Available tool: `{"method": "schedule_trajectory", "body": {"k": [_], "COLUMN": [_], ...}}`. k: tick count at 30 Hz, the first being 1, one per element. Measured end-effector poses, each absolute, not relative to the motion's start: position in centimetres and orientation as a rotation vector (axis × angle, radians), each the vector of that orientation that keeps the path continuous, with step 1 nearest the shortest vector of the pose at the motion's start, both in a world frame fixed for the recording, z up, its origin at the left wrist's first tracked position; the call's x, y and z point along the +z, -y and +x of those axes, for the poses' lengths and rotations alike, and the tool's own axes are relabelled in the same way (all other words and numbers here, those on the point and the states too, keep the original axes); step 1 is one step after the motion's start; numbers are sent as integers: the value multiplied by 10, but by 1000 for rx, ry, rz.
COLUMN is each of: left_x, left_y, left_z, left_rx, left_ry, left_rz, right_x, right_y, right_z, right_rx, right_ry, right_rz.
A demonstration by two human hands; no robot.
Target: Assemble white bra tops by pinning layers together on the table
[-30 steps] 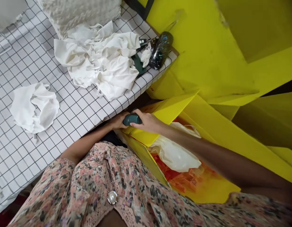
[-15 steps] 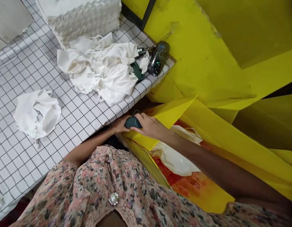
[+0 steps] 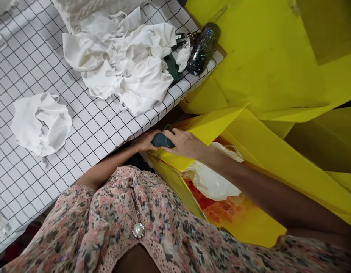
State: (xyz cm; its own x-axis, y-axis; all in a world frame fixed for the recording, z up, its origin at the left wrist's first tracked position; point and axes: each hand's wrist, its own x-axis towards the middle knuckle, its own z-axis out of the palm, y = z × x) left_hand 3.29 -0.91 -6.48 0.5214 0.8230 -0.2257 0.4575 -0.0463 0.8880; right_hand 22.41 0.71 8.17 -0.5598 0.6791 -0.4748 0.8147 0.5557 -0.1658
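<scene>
My right hand (image 3: 185,143) is closed around a small dark teal rounded object (image 3: 162,141), just below the front edge of the checked table (image 3: 87,132). My left hand (image 3: 145,141) meets it from the left, fingers curled against the same object; part of that hand is hidden under the table edge. Both hands hover over a flap of a yellow box (image 3: 209,127). A heap of white cloth pieces (image 3: 127,62) lies on the table above the hands, and one separate white cloth piece (image 3: 40,123) lies at the left.
A dark glittery bottle (image 3: 203,47) and keys (image 3: 182,37) lie at the table's right corner. The yellow box holds a white plastic bag (image 3: 212,182) over orange packaging (image 3: 220,212). Yellow sheets (image 3: 277,68) fill the right side. A white textured stack (image 3: 78,11) sits at the back.
The hands stay together on the teal object beside the table edge. The view has shifted slightly, so the table and cloths sit a little higher and to the right.
</scene>
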Motion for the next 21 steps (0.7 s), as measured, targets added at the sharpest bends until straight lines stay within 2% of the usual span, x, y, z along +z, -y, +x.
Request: {"method": "schedule_trajectory", "body": {"k": [4,8,11,21], "left_x": [-65,-65,-65,-62], "left_y": [11,9,7,8], "left_z": [33,31,32,34], "left_rx": [442,461,451,401], "left_ry": [-1116,-1098,-1078,-1035], "left_rz": [1670,1672,1682,1712], "right_x": [84,89,94,108], "right_y": [-10,-11,-10,-12], "right_z": [226,233,232,235], "right_rx": [-591,-591,-482,-418], "right_ry": [-2288,-2451,-2295,-2321], "right_rz": [1439,1203,1309,1030]}}
